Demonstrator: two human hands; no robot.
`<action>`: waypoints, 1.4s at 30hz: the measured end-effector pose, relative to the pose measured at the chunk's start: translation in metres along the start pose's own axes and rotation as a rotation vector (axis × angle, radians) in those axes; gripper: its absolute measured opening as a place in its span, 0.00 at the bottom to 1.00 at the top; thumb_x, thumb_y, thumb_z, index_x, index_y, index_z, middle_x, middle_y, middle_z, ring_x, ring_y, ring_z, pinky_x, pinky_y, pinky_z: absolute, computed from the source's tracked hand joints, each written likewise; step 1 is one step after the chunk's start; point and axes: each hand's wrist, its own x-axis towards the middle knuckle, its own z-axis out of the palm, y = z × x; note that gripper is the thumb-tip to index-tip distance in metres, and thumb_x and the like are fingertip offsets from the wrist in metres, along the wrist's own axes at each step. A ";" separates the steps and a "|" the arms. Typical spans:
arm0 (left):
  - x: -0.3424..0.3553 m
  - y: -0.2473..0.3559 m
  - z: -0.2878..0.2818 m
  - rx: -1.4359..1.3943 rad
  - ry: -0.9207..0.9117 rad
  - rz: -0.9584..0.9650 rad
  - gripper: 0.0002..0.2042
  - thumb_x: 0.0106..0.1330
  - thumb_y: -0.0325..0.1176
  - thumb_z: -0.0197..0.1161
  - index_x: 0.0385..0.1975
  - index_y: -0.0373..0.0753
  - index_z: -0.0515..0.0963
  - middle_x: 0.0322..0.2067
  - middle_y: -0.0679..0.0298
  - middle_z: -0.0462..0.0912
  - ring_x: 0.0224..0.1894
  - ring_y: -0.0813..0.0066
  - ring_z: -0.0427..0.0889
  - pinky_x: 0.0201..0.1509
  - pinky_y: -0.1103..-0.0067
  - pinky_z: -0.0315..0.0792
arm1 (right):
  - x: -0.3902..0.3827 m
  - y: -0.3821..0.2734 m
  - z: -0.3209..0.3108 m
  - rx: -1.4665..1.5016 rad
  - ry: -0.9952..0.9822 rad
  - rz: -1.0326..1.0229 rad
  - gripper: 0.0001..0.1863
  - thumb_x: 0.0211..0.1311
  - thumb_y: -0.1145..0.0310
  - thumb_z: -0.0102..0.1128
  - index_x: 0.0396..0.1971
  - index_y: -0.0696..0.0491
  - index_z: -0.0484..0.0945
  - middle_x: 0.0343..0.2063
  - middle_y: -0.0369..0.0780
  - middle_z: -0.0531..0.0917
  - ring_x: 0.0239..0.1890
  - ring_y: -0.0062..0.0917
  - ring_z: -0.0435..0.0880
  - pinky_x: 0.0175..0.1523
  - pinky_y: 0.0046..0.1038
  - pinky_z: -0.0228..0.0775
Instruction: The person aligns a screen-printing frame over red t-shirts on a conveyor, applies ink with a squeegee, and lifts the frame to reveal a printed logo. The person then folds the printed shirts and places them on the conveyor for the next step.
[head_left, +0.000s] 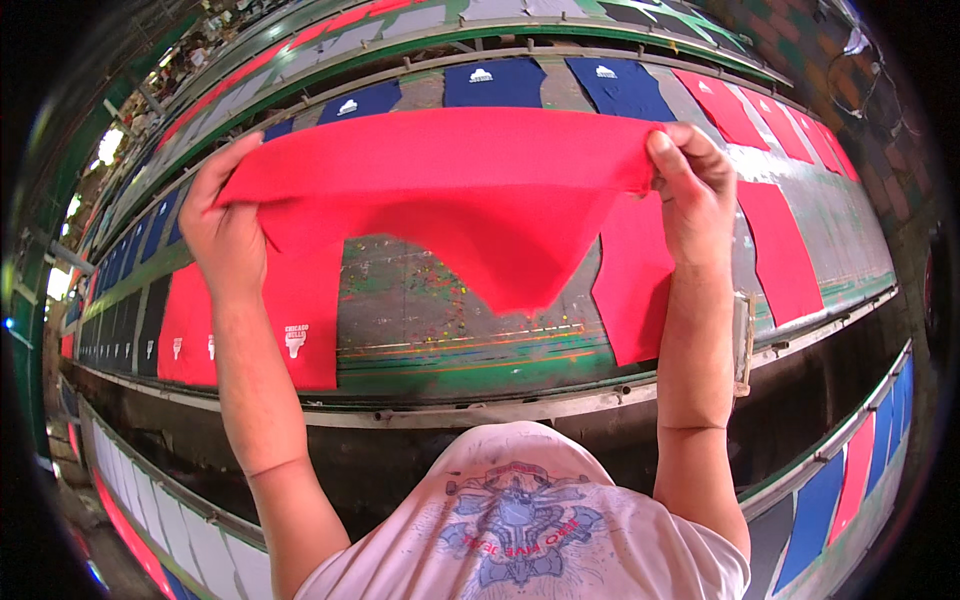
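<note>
Stretched out between my hands hangs a red fabric panel (450,150), held up over a long printing table (400,290). My left hand (225,225) pinches its left end, and my right hand (695,190) grips the right end between thumb and fingers. The middle of the cloth sags below in a loose, pointed fold. Under it the grey-green tabletop shows, speckled with paint. Red panels with white prints (265,320) lie flat by my left forearm. Beside my right forearm is a plain red panel (630,280), with another red panel (780,250) further right.
Navy panels with small white prints (490,82) line the table's far side, and red printed panels (715,105) continue to the right. A metal rail (520,408) edges the near side. More tables with cloth pieces stand beyond; another with blue panels (810,520) is at lower right.
</note>
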 end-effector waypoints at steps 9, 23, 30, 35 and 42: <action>0.030 -0.099 -0.009 0.741 -0.260 -0.080 0.18 0.70 0.23 0.60 0.54 0.44 0.92 0.41 0.53 0.94 0.44 0.59 0.93 0.48 0.68 0.84 | 0.044 0.105 0.062 -0.230 -0.002 0.359 0.11 0.79 0.64 0.69 0.45 0.58 0.89 0.38 0.35 0.91 0.40 0.20 0.88 0.45 0.28 0.83; -0.129 -0.111 -0.025 0.241 -0.153 -0.241 0.20 0.56 0.08 0.64 0.45 0.36 0.90 0.46 0.60 0.93 0.53 0.70 0.91 0.58 0.73 0.84 | -0.069 0.122 0.022 -0.232 0.102 0.498 0.07 0.77 0.68 0.70 0.35 0.53 0.87 0.27 0.27 0.82 0.30 0.12 0.77 0.36 0.22 0.70; -0.269 -0.149 -0.048 0.249 -0.458 -0.261 0.16 0.48 0.11 0.68 0.36 0.34 0.87 0.42 0.55 0.91 0.49 0.55 0.91 0.57 0.66 0.84 | -0.201 0.183 -0.021 -0.434 0.089 0.860 0.18 0.71 0.74 0.72 0.58 0.58 0.85 0.34 0.34 0.86 0.30 0.17 0.83 0.29 0.26 0.80; -0.299 -0.151 -0.053 0.363 -0.811 -0.353 0.10 0.53 0.20 0.72 0.36 0.36 0.88 0.41 0.56 0.91 0.51 0.53 0.88 0.59 0.61 0.81 | -0.249 0.201 -0.034 -0.618 0.003 1.070 0.22 0.69 0.71 0.73 0.62 0.54 0.84 0.28 0.39 0.87 0.31 0.25 0.89 0.32 0.33 0.83; -0.275 -0.168 0.001 0.660 -0.788 -0.134 0.28 0.64 0.41 0.75 0.64 0.38 0.83 0.67 0.50 0.81 0.70 0.47 0.77 0.77 0.54 0.70 | -0.263 0.192 -0.033 -1.320 -0.255 0.629 0.13 0.69 0.61 0.70 0.49 0.49 0.87 0.39 0.47 0.91 0.43 0.49 0.92 0.47 0.50 0.84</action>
